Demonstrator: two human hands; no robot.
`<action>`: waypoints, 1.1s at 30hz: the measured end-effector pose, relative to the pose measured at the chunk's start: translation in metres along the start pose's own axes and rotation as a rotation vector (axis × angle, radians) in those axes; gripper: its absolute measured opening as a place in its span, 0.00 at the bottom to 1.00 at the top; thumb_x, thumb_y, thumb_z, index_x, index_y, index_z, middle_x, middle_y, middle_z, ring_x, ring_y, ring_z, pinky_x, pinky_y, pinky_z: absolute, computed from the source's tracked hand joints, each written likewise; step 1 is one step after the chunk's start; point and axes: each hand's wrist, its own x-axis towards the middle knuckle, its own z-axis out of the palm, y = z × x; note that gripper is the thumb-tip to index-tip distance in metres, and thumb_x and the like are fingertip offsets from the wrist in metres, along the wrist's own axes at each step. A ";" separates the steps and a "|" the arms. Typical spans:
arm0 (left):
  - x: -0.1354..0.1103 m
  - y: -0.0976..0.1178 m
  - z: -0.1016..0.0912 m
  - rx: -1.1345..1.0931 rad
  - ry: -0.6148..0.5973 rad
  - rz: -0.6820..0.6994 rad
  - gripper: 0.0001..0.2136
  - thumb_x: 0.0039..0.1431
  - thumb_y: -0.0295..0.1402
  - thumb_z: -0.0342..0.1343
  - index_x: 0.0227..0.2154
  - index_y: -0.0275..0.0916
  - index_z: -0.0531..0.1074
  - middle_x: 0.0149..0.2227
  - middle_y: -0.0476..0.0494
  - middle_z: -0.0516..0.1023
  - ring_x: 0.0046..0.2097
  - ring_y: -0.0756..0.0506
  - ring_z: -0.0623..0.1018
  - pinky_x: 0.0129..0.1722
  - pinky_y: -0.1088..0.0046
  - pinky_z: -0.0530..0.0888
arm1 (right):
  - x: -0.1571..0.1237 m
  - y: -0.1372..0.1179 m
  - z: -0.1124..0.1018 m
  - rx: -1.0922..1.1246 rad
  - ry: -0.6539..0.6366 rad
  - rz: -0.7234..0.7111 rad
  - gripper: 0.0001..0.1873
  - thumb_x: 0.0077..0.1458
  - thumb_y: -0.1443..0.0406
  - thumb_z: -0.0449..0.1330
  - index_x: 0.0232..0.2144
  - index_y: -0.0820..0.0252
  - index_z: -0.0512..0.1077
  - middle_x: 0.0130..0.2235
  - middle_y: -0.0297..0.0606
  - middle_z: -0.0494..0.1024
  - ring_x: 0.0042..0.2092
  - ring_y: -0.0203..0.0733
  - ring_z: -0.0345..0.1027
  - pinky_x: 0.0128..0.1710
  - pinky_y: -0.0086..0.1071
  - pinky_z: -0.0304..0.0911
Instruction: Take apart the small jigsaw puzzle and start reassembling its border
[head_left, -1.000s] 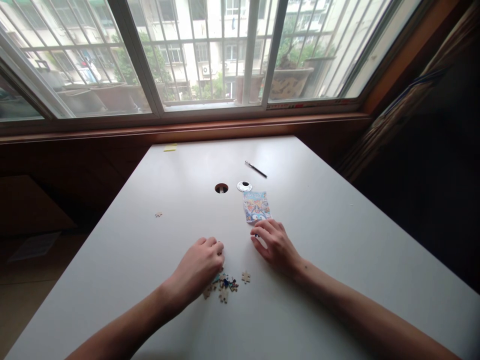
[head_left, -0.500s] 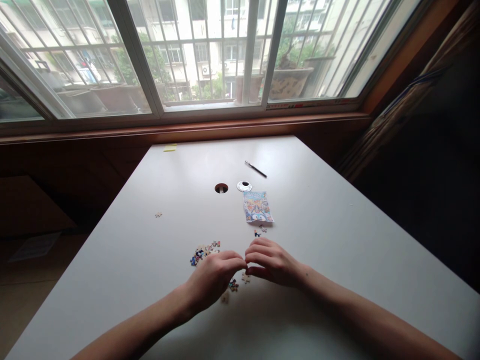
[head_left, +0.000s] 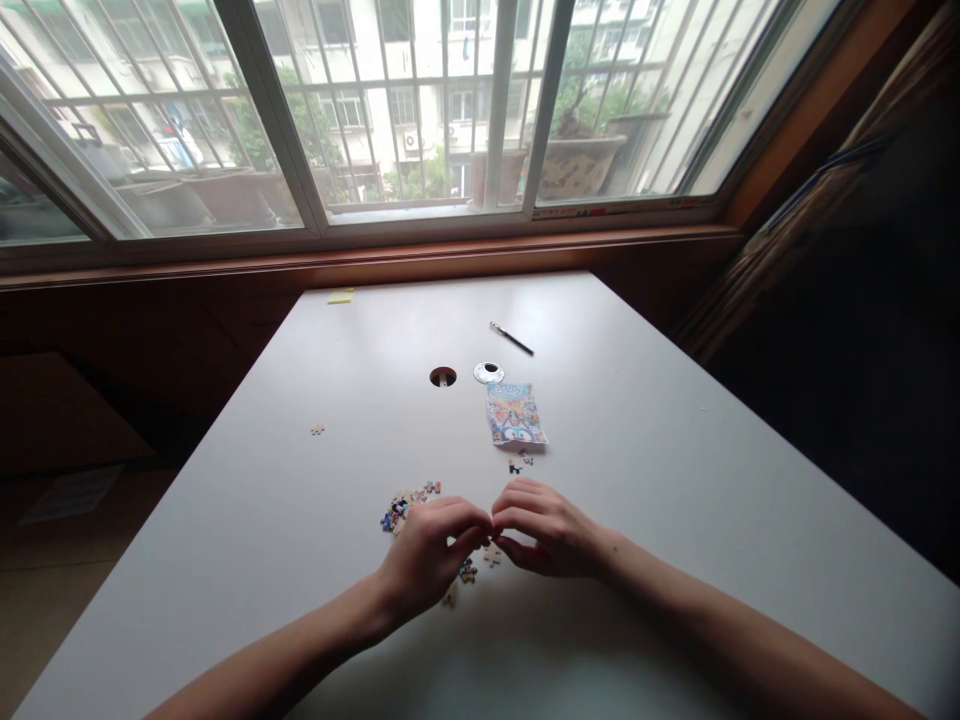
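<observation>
My left hand (head_left: 439,545) and my right hand (head_left: 546,525) meet fingertip to fingertip above the white table (head_left: 360,400). Both have their fingers curled into a pinch; whatever lies between the tips is too small and hidden to name. A heap of jigsaw pieces (head_left: 397,513) lies just beyond my left hand, partly covered by it. Under the hands are a plain tan piece (head_left: 492,554), some dark patterned pieces (head_left: 467,571) and another tan piece (head_left: 449,596). Past my right hand lie a dark piece (head_left: 514,467) and a paler one (head_left: 527,457).
A colourful picture sheet (head_left: 516,414) lies beyond my right hand. Farther back are a round cable hole (head_left: 442,377), its loose cover (head_left: 489,372), a pen (head_left: 511,338) and a yellow sticky note (head_left: 340,296). One stray puzzle piece (head_left: 317,430) sits at the left.
My fingers have shifted slightly where they meet, with the left fingertips curling in more. The pieces on the table have stayed in place.
</observation>
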 end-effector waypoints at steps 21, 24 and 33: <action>0.016 -0.016 -0.044 0.571 -0.178 0.032 0.08 0.63 0.26 0.54 0.39 0.41 0.77 0.37 0.46 0.78 0.40 0.45 0.74 0.38 0.70 0.71 | -0.002 0.015 -0.009 -0.322 -0.090 0.377 0.06 0.52 0.66 0.62 0.27 0.59 0.67 0.43 0.41 0.66 0.45 0.47 0.62 0.46 0.42 0.59; 0.017 -0.016 -0.045 0.582 -0.198 0.029 0.07 0.64 0.26 0.54 0.37 0.40 0.77 0.36 0.45 0.77 0.40 0.45 0.74 0.38 0.70 0.71 | -0.003 0.016 -0.010 -0.272 -0.080 0.374 0.05 0.56 0.64 0.61 0.30 0.58 0.69 0.44 0.42 0.66 0.46 0.48 0.62 0.47 0.43 0.60; 0.016 -0.014 -0.041 0.684 -0.274 0.126 0.09 0.65 0.25 0.51 0.40 0.39 0.75 0.43 0.41 0.76 0.45 0.43 0.73 0.43 0.66 0.73 | -0.009 0.021 -0.005 -0.286 -0.055 0.296 0.04 0.62 0.64 0.59 0.36 0.56 0.74 0.42 0.41 0.67 0.43 0.45 0.62 0.44 0.40 0.60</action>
